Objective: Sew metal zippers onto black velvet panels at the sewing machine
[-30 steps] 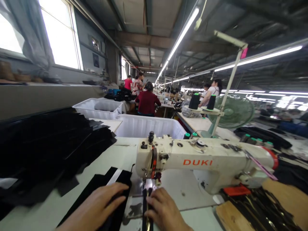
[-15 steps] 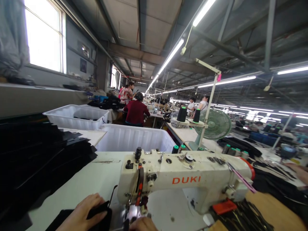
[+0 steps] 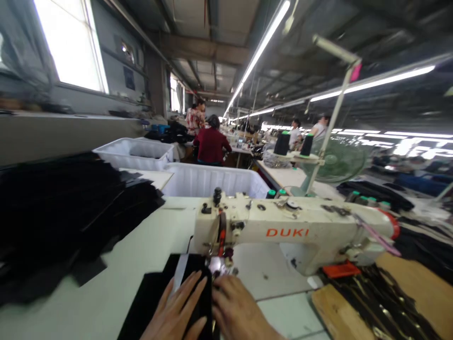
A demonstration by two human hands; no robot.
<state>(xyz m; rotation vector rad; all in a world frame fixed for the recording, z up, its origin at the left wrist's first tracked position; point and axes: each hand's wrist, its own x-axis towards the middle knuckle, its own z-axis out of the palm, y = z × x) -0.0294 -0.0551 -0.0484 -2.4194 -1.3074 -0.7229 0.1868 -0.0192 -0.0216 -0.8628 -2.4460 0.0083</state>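
A black fabric piece (image 3: 143,295) lies on the sewing table, its far right corner beside the needle area of a white sewing machine (image 3: 255,226) lettered DUKI. My left hand (image 3: 177,309) rests flat on this fabric, fingers stretched out. A pale grey strip (image 3: 180,271) runs from beneath those fingers toward the fabric's far edge. Close in front of the lit needle, my right hand (image 3: 240,307) has its fingers curled at the fabric's right edge, gripping it. The fingertips are partly hidden there. Small metallic glints show between the hands.
Stacked black fabric (image 3: 71,222) covers the table's left side. White plastic bins (image 3: 219,179) stand behind the machine. At right are a wooden board (image 3: 339,311), dark strips with metal parts (image 3: 385,302), a thread stand (image 3: 332,118) and a green fan (image 3: 343,160). Several people work farther back.
My view has shifted, with the machine now farther right and higher. My left hand has gone from grasping bunched black fabric to lying flat on it. More of my right hand shows.
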